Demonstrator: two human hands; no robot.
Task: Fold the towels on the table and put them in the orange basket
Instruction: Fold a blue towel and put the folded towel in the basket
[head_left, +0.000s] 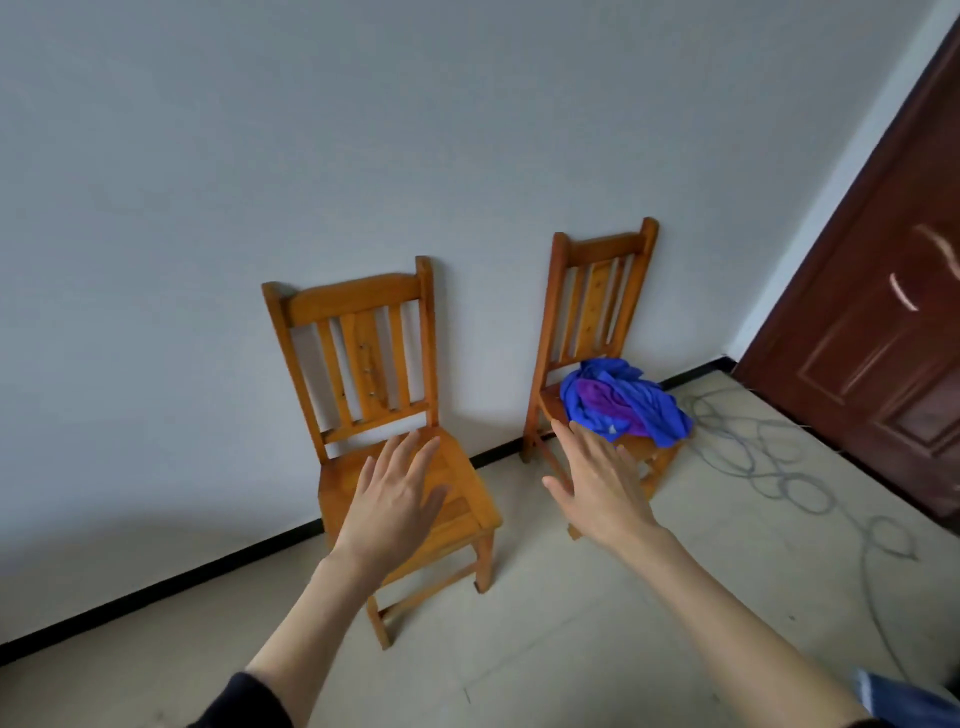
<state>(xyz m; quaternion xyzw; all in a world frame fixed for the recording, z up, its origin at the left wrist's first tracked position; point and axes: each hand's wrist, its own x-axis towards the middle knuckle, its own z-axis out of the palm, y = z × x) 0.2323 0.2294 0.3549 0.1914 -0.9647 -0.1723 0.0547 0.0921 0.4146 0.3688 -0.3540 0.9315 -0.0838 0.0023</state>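
Both my arms are stretched out in front of me, palms down. My left hand (393, 506) is flat with fingers straight and spread, grip apart, holding nothing, hanging over the seat of the left chair (384, 415). My right hand (602, 483) is the same deal, fingers straight and loose, nothing in it, reaching toward the right chair (597, 312).

The towels (623, 402) are a crumpled heap, mostly blue with some purple tucked in, sitting on the right chair's seat and drooping off its edge. My right fingertips (576, 428) are just beside the pile; can't tell if they touch it.

Both chairs back up against the wall (363, 130). A grey cable (769, 467) loops across the floor (571, 623) near a dark brown door (883, 338).
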